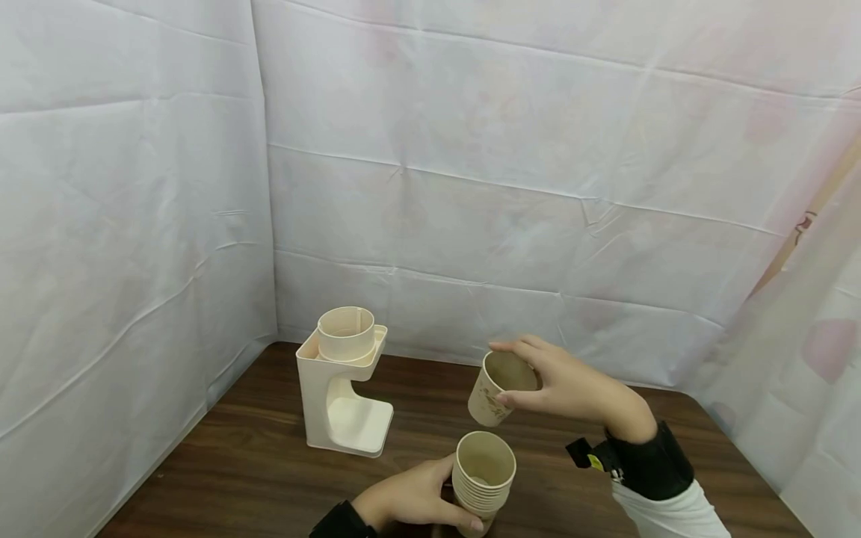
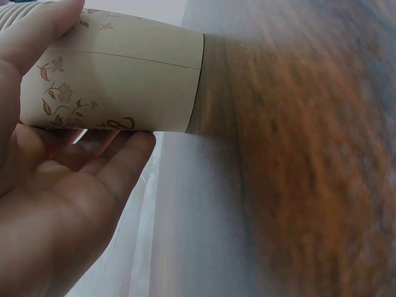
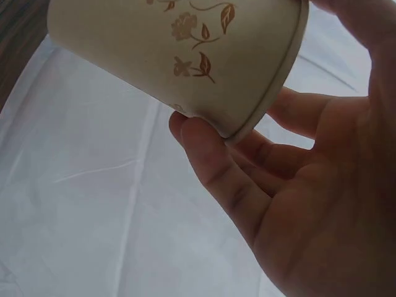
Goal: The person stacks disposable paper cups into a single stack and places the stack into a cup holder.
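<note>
My left hand [image 1: 424, 493] grips a stack of nested beige paper cups [image 1: 486, 478] near the table's front edge. In the left wrist view, thumb and fingers wrap the lowest cup [image 2: 124, 80], printed with brown flowers, its base at the wooden surface. Just behind and above the stack, my right hand [image 1: 565, 379] holds a single paper cup [image 1: 486, 400] by its rim, tilted, with the mouth toward the palm. The right wrist view shows fingertips [image 3: 204, 142] at that cup's rim and its flower print.
A cream plastic cup dispenser [image 1: 316, 396] with a round tube [image 1: 346, 336] on top and a flat base stands left of the cups. The dark wooden table [image 1: 255, 456] is bounded by white cloth [image 1: 471, 187] at the back and sides.
</note>
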`<state>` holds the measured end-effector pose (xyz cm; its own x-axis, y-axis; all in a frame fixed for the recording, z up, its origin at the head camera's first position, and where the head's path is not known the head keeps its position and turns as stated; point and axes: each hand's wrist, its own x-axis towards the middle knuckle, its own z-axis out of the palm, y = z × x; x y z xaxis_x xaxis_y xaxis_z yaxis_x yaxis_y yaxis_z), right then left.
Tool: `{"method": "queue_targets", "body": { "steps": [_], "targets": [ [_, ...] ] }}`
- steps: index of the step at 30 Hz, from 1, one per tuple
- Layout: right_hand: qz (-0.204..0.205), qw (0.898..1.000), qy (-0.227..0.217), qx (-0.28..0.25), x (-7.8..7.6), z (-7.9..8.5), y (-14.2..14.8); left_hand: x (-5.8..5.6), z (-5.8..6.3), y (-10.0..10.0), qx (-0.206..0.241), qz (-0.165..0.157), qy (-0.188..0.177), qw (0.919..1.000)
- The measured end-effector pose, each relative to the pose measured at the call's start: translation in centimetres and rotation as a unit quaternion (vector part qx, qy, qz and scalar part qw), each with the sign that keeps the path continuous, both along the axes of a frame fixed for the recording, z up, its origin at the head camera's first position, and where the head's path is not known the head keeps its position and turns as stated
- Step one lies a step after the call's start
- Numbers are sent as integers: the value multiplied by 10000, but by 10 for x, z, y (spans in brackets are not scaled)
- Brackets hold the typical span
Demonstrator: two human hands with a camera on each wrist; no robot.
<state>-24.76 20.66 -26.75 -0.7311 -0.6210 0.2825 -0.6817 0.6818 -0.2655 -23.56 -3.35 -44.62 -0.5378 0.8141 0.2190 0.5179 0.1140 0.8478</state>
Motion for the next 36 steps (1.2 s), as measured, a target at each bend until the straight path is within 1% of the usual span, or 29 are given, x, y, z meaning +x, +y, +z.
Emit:
{"method": "queue_targets", "body": {
  "steps": [5, 10, 14, 18, 20, 22, 27, 36],
  "targets": [
    [91, 9999, 107, 85, 14, 7, 2, 0, 0, 0, 61, -64, -85, 9999],
    [388, 9992, 94, 28, 28, 12, 0, 0, 1, 0, 44, -89, -116, 9999],
    [630, 9980, -80, 30, 38, 13, -3, -1, 1, 0, 22, -100, -113, 9999],
    [691, 9974, 4, 194, 45, 11, -5, -2, 1, -1, -7, -109, -110, 9999],
    [704, 9971, 121, 275, 47, 9, -6, -2, 1, -1, -24, -86, -109, 9999],
    [764, 9966, 104, 294, 48, 7, -7, -2, 1, -1, -23, -100, -129, 9999],
    [839, 9959, -137, 312, 49, 1, -9, -2, 1, -1, -6, -160, -196, 9997],
    [916, 9945, -245, 438, 47, -10, -12, -1, 3, -1, -60, -40, -142, 9999]
  ]
}}
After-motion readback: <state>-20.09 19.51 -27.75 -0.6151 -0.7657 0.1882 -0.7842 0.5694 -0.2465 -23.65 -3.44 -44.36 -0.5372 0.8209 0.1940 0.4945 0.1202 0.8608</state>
